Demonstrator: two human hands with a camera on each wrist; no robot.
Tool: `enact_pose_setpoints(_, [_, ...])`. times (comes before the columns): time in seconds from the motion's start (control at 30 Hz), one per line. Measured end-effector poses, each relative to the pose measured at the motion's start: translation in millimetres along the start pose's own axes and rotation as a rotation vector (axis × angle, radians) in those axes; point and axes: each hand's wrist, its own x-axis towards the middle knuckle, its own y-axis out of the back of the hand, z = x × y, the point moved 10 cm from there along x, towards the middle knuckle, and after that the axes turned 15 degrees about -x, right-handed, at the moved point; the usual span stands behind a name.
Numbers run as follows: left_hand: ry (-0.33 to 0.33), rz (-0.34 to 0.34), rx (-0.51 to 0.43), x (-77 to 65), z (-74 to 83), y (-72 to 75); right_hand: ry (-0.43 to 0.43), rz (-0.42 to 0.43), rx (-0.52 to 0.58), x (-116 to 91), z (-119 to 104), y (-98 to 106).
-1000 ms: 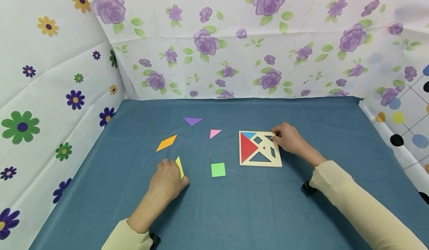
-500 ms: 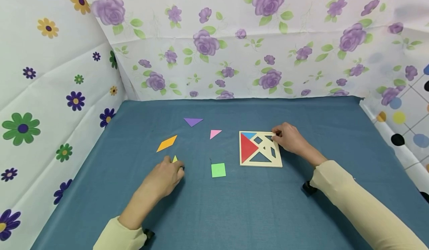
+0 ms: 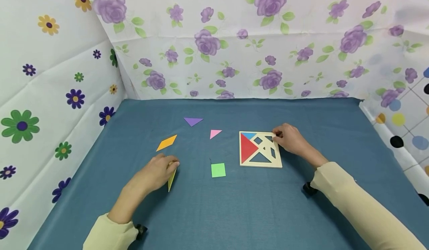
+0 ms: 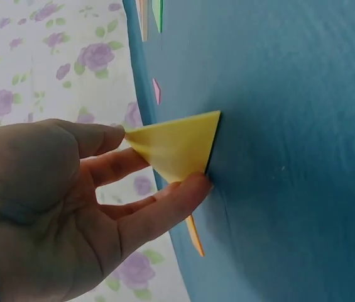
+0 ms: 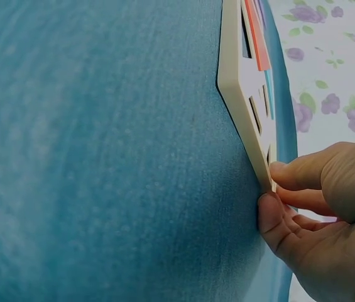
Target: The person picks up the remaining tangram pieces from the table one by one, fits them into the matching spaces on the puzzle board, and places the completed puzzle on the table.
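In the head view my left hand (image 3: 155, 172) holds a yellow triangle piece (image 3: 171, 181) tilted on edge, one point hanging down. The left wrist view shows the thumb at one corner of the yellow triangle (image 4: 180, 145) and fingers at its other side. At the right, my right hand (image 3: 291, 139) pinches the far right corner of a wooden tangram board (image 3: 276, 162), thumb on top in the right wrist view. A red triangle (image 3: 248, 148) and a blue piece (image 3: 248, 135) sit in the board; several cut-outs beside them show the cloth through.
Loose on the blue cloth (image 3: 234, 212) lie an orange parallelogram (image 3: 166, 143), a purple triangle (image 3: 193, 121), a pink triangle (image 3: 215, 133) and a green square (image 3: 218, 170). A flowered sheet (image 3: 214, 67) hangs behind the table's far edge.
My left hand has shifted left with the yellow triangle and turned it, so its point now hangs below the fingers. The right hand and the board have stayed put.
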Motion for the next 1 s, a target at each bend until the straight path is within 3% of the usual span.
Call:
enact_pose_setpoints(0.1, [0.021,-0.034,-0.017,0.6,-2.2,1.5,0.005,0.000,0.000,0,-1,1])
enact_pose_setpoints(0.2, [-0.003,-0.041,-0.010,0.3,-0.9,3.6,0.015,-0.003,0.008,0,-1,1])
enact_pose_setpoints(0.43, [-0.116,0.019,0.008,0.5,3.6,10.1,0.017,-0.025,0.010,1,-1,-1])
enact_pose_setpoints(0.77, [-0.141,0.076,0.036,0.3,-5.2,17.6,-0.007,-0.042,-0.002,-4,0,1])
enact_pose_setpoints(1.0, [-0.174,0.078,0.000,0.3,-8.2,18.5,-0.026,-0.051,-0.022,-19,0,3])
